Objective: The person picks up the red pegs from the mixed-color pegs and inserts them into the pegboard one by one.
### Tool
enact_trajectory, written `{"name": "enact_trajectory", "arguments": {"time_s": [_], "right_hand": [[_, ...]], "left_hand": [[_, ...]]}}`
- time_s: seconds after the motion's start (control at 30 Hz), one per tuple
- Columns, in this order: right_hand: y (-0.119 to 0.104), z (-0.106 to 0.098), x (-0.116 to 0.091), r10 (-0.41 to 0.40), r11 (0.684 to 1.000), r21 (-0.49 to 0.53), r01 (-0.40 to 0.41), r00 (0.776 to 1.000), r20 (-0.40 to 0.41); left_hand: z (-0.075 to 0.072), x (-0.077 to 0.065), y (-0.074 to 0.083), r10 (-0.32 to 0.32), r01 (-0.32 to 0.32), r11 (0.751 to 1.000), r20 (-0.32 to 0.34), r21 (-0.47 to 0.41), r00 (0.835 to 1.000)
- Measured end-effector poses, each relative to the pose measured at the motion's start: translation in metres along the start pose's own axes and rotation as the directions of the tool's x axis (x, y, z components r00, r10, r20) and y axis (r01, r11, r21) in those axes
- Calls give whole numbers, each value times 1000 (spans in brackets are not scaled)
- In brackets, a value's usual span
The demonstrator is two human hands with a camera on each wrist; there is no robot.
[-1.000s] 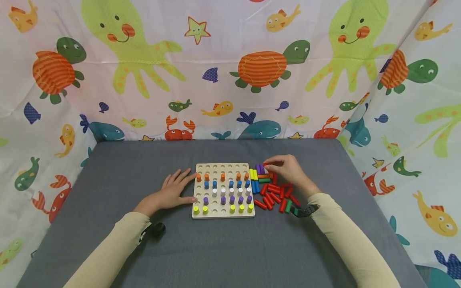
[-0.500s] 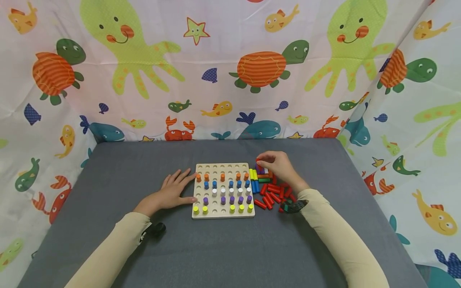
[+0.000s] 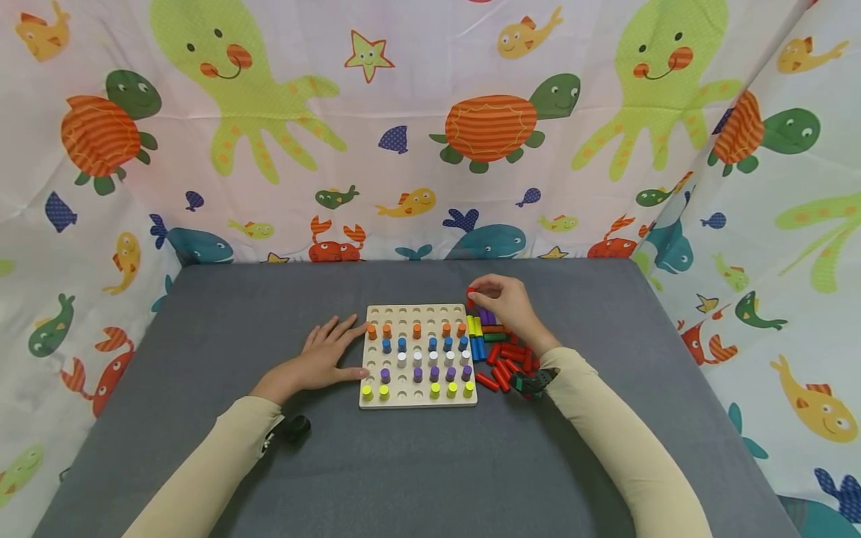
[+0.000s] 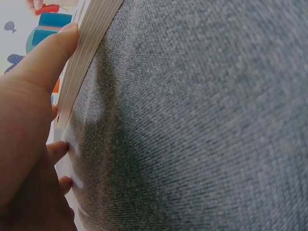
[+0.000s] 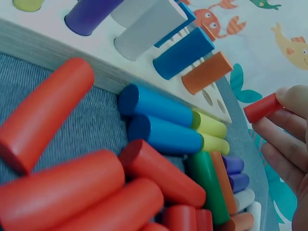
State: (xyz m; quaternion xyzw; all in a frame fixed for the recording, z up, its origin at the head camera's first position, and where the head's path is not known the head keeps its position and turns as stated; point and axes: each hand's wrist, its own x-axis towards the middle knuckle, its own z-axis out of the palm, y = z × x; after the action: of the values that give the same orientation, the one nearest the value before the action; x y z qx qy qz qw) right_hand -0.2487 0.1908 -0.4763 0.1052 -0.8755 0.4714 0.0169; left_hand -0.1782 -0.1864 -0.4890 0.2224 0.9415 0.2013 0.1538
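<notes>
The person's right hand (image 3: 504,299) pinches a small red cylindrical peg (image 3: 471,297) between thumb and fingertips, up near the far right corner of a pale wooden pegboard (image 3: 417,404). The left hand (image 3: 319,365) lies with fingers spread wide, its thumb on the board's left edge. Upright coloured pegs (image 3: 433,360) partly fill the rows of holes. Yellow cylinders (image 3: 474,326) and blue cylinders (image 3: 477,350) lie along the board's right side, between it and a jumbled heap of red cylinders (image 3: 513,355); a green cylinder (image 3: 495,338) lies beside them. Beneath spreads dark grey cloth (image 3: 430,471); a white curtain (image 3: 417,45) printed with sea animals hangs behind.
</notes>
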Motion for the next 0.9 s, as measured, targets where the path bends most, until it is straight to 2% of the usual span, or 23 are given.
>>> {"name": "enact_trajectory", "arguments": {"time_s": [0.37, 0.9], "right_hand": [[-1, 17, 5, 20, 998, 54, -21, 1000, 17], [1, 24, 1, 17, 999, 29, -18, 999, 35]], "left_hand": [[1, 0, -2, -6, 6, 1000, -1, -2, 1000], [0, 0, -1, -4, 4, 1000, 1, -1, 1000]]}}
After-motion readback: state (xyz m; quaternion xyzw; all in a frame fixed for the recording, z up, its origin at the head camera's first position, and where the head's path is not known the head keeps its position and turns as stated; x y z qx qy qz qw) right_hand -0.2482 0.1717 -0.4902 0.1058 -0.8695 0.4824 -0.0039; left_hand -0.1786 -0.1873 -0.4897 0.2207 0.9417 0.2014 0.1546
